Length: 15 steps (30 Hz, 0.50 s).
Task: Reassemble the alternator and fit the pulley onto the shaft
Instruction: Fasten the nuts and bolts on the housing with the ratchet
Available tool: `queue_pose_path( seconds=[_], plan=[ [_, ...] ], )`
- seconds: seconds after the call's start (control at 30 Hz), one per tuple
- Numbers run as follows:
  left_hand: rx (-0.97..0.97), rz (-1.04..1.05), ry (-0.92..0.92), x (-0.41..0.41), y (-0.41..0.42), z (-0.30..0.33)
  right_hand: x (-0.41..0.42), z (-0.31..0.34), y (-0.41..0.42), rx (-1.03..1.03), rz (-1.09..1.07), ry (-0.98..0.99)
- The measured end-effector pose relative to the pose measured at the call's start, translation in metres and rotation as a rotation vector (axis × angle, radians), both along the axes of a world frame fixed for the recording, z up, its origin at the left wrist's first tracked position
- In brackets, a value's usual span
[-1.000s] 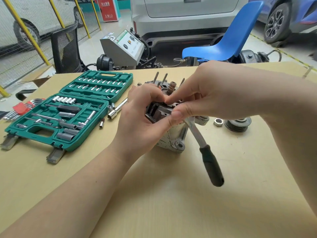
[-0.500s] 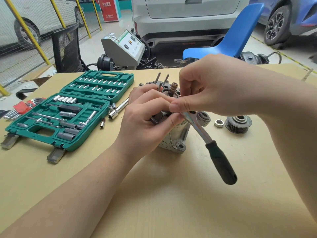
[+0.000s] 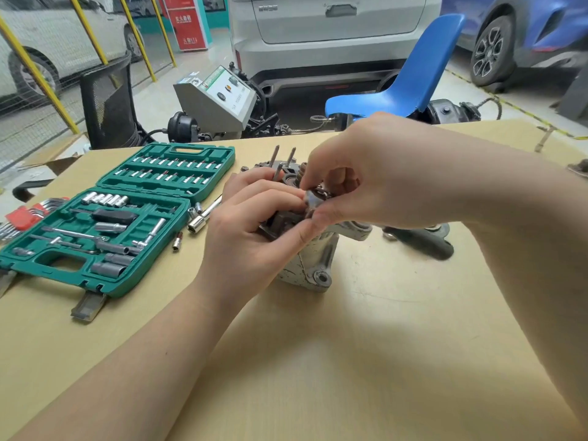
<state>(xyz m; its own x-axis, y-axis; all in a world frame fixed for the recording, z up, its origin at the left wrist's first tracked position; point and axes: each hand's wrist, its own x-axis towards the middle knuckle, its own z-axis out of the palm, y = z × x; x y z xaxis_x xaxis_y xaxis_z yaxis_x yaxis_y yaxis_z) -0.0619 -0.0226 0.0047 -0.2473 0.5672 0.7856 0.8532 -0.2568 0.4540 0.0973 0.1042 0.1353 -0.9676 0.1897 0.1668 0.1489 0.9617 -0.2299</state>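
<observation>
Left hand (image 3: 254,237) gripping dull grey cast-metal alternator housing (image 3: 313,265); right hand (image 3: 366,183) pinching small shiny metal part (image 3: 313,198), possibly ratchet head; bare tan tabletop (image 3: 366,361) nearside.

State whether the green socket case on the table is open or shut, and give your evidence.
Open. The case lies spread flat on the table, both halves face up, with sockets and bits showing in their slots.

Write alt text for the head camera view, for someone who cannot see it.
Two bare hands work on a grey alternator standing on a tan table: the left hand grips it, the right hand pinches a small metal part on top. An open green socket set lies left.
</observation>
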Motion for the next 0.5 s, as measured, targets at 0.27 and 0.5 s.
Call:
queue_pose_path(
  seconds=[0.27, 0.5],
  plan=[
    [-0.046, 0.016, -0.021, -0.001, -0.002, 0.000, -0.004, -0.001, 0.010, -0.040, -0.029, -0.003],
    [-0.044, 0.010, 0.013, 0.003, -0.002, 0.004, -0.003, -0.006, 0.019, -0.191, 0.065, 0.031]
  ],
)
